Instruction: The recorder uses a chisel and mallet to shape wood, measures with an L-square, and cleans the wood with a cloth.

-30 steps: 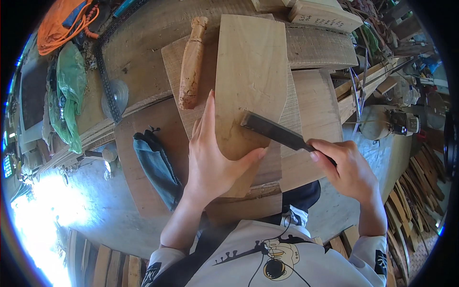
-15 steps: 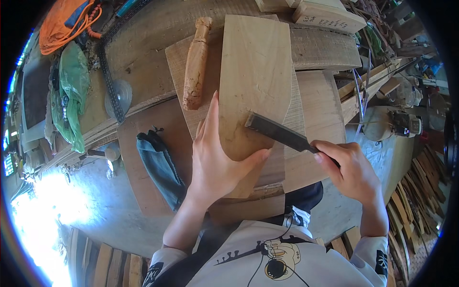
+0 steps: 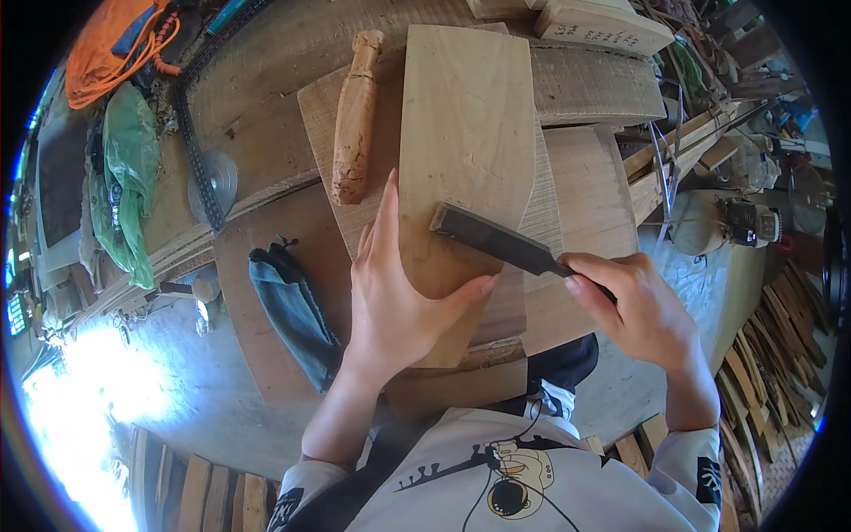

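My left hand (image 3: 399, 297) grips the lower part of a pale wooden board (image 3: 465, 124), fingers along its left edge and thumb spread to the right. My right hand (image 3: 620, 315) is closed on the handle of a wide dark metal chisel (image 3: 492, 236), whose blade tip lies on the board's surface beside my left index finger. The board sits on stacked wider planks (image 3: 589, 186). A cracked wooden mallet (image 3: 355, 133) lies left of the board. Left of my left hand is a dark teal cloth (image 3: 288, 310).
An orange bundle with cord (image 3: 111, 44), a green plastic bag (image 3: 124, 195) and a black metal square (image 3: 199, 168) lie at the left. Wood blocks (image 3: 594, 27) sit at the back. A motor-like machine (image 3: 736, 222) and heaped offcuts (image 3: 780, 337) stand at the right.
The chisel tip has slid a little leftward across the board, toward my left index finger, with my right hand following. My left hand keeps its hold on the board.
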